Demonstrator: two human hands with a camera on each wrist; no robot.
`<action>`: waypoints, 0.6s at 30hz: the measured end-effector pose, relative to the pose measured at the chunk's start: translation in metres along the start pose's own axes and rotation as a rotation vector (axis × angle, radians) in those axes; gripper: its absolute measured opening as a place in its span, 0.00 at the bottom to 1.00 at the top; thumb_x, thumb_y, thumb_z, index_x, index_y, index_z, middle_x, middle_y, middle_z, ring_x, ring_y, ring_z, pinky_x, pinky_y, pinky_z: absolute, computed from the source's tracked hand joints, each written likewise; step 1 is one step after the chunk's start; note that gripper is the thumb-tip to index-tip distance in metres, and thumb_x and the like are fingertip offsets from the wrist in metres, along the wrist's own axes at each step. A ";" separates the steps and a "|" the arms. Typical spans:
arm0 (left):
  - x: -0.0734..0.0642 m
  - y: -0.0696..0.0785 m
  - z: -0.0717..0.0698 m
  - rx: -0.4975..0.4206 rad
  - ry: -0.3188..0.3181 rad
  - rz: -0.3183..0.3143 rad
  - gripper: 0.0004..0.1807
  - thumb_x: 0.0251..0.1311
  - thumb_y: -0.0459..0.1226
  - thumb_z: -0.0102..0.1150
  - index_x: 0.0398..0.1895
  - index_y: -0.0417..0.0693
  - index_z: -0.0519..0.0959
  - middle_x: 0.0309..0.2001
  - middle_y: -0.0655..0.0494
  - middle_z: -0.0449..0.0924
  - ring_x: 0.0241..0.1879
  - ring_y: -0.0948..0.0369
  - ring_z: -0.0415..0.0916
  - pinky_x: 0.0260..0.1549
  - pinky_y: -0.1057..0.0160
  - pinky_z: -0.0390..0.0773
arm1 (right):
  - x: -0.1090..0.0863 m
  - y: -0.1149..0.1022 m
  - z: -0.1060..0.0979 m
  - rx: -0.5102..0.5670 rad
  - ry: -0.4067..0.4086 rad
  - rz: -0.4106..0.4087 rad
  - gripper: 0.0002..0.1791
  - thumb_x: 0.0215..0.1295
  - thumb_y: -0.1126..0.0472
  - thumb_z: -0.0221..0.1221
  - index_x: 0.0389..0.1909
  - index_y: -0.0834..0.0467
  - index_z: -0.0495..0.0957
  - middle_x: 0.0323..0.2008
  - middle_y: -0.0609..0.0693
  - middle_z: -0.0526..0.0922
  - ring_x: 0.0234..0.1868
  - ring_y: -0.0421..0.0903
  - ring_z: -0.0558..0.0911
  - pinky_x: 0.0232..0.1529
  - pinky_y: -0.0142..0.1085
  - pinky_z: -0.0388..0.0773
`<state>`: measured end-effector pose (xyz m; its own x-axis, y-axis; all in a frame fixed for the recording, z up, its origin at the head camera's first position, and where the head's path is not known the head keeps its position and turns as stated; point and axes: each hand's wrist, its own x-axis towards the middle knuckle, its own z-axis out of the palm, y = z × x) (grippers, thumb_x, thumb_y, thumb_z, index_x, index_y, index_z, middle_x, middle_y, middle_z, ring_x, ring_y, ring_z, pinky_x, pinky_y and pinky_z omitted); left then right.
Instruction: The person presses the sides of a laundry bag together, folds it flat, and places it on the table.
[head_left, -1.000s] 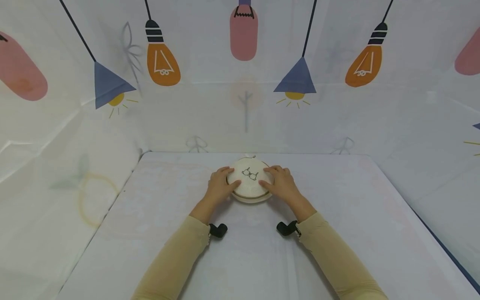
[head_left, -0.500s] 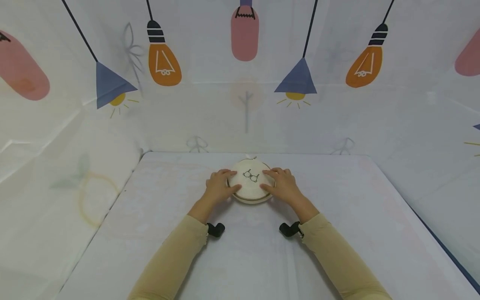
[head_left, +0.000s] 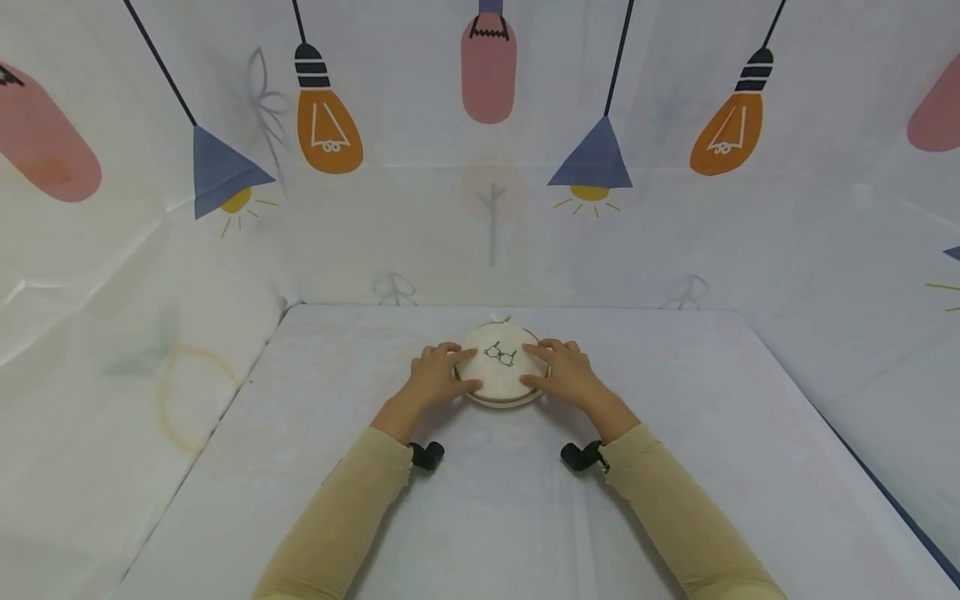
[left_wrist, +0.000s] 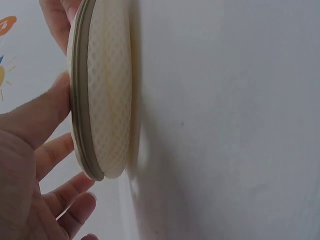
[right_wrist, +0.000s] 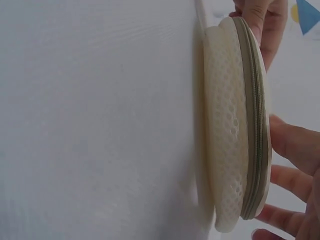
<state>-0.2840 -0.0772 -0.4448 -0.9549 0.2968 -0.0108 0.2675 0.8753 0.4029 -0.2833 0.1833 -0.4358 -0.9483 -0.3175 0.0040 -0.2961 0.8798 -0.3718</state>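
Note:
A round cream mesh laundry bag [head_left: 501, 379] lies squashed low on the white table, a dark glasses print on its lid. The zip [left_wrist: 82, 100] runs around the lid, and the honeycomb mesh side [right_wrist: 227, 125] bulges below it. My left hand [head_left: 433, 375] rests on the lid's left side, thumb and forefinger apart and the other fingers loosely spread. Opposite it, my right hand [head_left: 570, 375] touches the lid's right side in the same way. In both wrist views the thumbs and fingertips press the lid face; none show under the bag.
The white table [head_left: 495, 517] reaches a white cloth wall [head_left: 420, 225] printed with lamps and bulbs, close behind the bag. A black wrist camera [head_left: 427, 456] sticks out from the left cuff, another wrist camera [head_left: 581, 457] from the right.
Both hands have come slightly lower with the bag's lid, and the bag looks a little flatter. The forefingers sit slightly nearer the body; both hands stay on the lid.

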 end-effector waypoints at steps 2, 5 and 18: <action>0.001 -0.002 -0.001 0.012 -0.027 0.005 0.40 0.59 0.60 0.65 0.74 0.63 0.67 0.72 0.49 0.63 0.68 0.45 0.60 0.62 0.39 0.63 | 0.001 0.002 -0.001 -0.015 -0.030 -0.009 0.42 0.64 0.37 0.63 0.75 0.49 0.65 0.72 0.61 0.64 0.67 0.65 0.63 0.66 0.61 0.61; 0.001 -0.005 -0.001 0.025 -0.055 0.011 0.43 0.55 0.61 0.68 0.75 0.64 0.66 0.73 0.49 0.62 0.68 0.45 0.59 0.63 0.39 0.62 | 0.002 0.004 -0.002 -0.024 -0.065 -0.018 0.46 0.59 0.37 0.67 0.75 0.49 0.64 0.72 0.61 0.63 0.67 0.64 0.63 0.66 0.61 0.60; 0.002 -0.007 0.001 0.078 -0.067 0.048 0.47 0.52 0.65 0.68 0.75 0.63 0.66 0.73 0.49 0.62 0.68 0.45 0.60 0.62 0.42 0.63 | 0.004 0.009 0.002 -0.055 -0.105 -0.044 0.49 0.56 0.34 0.67 0.75 0.48 0.64 0.71 0.60 0.64 0.67 0.63 0.63 0.65 0.60 0.62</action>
<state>-0.2874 -0.0823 -0.4484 -0.9306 0.3618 -0.0551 0.3247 0.8857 0.3319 -0.2898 0.1896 -0.4414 -0.9180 -0.3886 -0.0790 -0.3454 0.8815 -0.3219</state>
